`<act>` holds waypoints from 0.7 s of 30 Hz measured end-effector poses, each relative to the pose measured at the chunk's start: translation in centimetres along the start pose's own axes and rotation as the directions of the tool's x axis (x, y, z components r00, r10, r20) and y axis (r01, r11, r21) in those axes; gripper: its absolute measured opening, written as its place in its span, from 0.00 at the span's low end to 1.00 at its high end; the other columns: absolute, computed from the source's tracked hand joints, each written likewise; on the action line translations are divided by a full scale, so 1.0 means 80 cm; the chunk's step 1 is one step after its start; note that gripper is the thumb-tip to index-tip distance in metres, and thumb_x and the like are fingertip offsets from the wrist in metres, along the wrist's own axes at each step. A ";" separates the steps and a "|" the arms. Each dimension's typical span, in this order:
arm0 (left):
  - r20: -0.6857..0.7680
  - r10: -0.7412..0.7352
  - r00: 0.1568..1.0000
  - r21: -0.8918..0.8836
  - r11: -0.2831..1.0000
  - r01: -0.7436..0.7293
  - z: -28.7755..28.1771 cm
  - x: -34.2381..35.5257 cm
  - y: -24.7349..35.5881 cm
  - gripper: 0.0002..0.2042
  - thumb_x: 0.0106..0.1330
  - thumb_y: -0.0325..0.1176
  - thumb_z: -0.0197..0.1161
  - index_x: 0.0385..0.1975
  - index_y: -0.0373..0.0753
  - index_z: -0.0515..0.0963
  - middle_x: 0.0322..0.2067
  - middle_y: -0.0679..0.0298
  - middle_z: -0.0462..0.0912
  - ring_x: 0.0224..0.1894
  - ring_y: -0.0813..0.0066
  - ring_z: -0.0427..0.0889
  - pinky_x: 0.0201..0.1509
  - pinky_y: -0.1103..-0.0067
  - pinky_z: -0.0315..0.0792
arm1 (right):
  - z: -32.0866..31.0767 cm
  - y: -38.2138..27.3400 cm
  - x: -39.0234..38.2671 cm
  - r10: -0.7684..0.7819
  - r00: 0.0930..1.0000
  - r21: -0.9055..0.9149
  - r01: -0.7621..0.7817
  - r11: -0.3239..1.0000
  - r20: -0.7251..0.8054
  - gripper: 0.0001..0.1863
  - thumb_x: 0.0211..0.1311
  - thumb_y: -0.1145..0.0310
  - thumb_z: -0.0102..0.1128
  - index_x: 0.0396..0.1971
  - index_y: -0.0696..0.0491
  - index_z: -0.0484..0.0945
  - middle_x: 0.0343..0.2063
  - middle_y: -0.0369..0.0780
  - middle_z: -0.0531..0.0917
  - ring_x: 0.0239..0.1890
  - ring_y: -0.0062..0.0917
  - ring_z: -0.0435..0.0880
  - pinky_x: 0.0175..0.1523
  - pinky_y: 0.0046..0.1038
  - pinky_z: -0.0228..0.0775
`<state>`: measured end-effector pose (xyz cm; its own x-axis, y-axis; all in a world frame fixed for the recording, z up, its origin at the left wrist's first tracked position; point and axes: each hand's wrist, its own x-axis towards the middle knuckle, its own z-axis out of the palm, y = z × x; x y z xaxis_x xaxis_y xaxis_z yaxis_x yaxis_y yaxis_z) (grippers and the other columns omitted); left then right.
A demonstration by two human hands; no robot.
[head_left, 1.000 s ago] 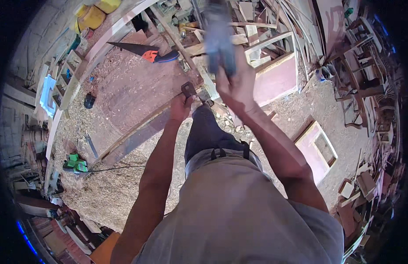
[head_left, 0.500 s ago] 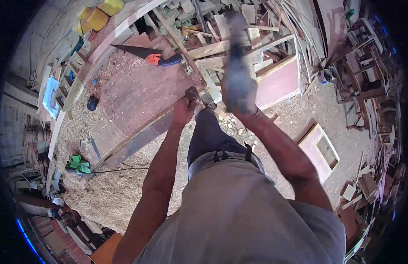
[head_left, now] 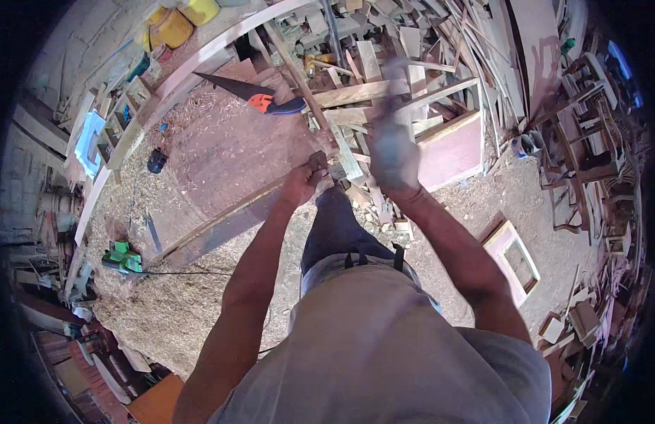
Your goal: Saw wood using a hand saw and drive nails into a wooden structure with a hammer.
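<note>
My left hand (head_left: 301, 186) is closed on a small brown wood block (head_left: 317, 161) at the right end of the workbench (head_left: 232, 159). To its right, my raised right hand (head_left: 396, 173) is smeared by motion. It grips a long dark hand tool (head_left: 394, 106) that points away from me; the blur hides its exact kind. A handsaw (head_left: 274, 106) with an orange and black handle lies on the far part of the bench, beyond my left hand.
A green power tool (head_left: 122, 258) with a cord sits among shavings at the left. Scrap wood (head_left: 359, 92) is heaped beyond the bench. A framed panel (head_left: 511, 261) lies on the floor at right, and wooden chair frames (head_left: 585, 141) stand farther right. Yellow containers (head_left: 170, 28) are at far left.
The view has shifted slightly. My left hand stays at the bench end with the block, while my right hand and the blurred tool are still in motion, now slightly lower and farther right.
</note>
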<state>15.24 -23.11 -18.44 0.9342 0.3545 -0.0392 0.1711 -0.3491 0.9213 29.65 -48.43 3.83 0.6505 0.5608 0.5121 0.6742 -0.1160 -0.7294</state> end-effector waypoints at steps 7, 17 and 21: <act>0.020 0.040 0.999 0.267 0.963 -0.044 -0.007 -0.022 0.065 0.12 0.77 0.39 0.66 0.51 0.40 0.88 0.47 0.44 0.90 0.51 0.43 0.90 0.54 0.60 0.82 | -0.007 0.000 0.009 0.085 0.950 -0.483 0.074 0.873 0.300 0.17 0.68 0.71 0.65 0.55 0.49 0.76 0.30 0.50 0.88 0.30 0.47 0.91 0.32 0.49 0.79; 0.071 -0.098 0.993 0.530 0.847 0.046 -0.011 -0.015 0.060 0.15 0.75 0.41 0.68 0.51 0.37 0.87 0.48 0.42 0.89 0.52 0.42 0.89 0.56 0.59 0.83 | -0.005 0.007 -0.017 0.231 0.859 -0.597 0.105 0.795 0.458 0.21 0.70 0.68 0.65 0.61 0.47 0.76 0.35 0.48 0.90 0.31 0.44 0.92 0.33 0.47 0.81; 0.036 -0.012 0.999 0.377 0.926 -0.003 -0.006 -0.015 0.047 0.14 0.74 0.42 0.69 0.46 0.35 0.87 0.44 0.41 0.90 0.48 0.39 0.89 0.51 0.57 0.83 | -0.008 0.008 -0.015 0.104 0.983 -0.446 -0.026 0.895 0.152 0.23 0.68 0.70 0.68 0.62 0.50 0.75 0.34 0.51 0.89 0.31 0.49 0.91 0.36 0.51 0.81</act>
<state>14.58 -24.44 -14.73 0.9428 0.3272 -0.0640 0.2740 -0.6512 0.7077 29.55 -49.70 3.06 0.6565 0.6639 0.3581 0.7422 -0.4839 -0.4637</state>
